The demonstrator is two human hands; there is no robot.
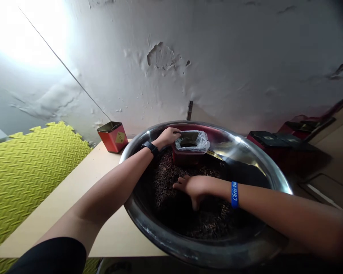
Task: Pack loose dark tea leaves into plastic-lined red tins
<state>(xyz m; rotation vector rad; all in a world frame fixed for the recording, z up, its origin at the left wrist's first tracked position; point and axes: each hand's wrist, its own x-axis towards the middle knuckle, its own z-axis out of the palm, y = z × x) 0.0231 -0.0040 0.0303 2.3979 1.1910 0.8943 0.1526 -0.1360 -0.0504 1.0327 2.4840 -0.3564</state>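
Observation:
A big steel basin (254,160) holds a heap of dark loose tea leaves (171,179). In its far part stands a red tin (183,155) lined with a clear plastic bag (199,141). My left hand (168,137), a black watch on the wrist, grips the tin's left rim. My right hand (192,186), with a blue wristband, is dug into the leaves in the middle of the basin; its fingers are curled down into the heap and partly buried.
The basin sits on a pale wooden tabletop (82,198). A second red tin (113,136) stands open at the table's far left corner. Yellow foam mats (25,167) lie to the left. Dark red boxes (277,142) sit to the right, against a peeling white wall.

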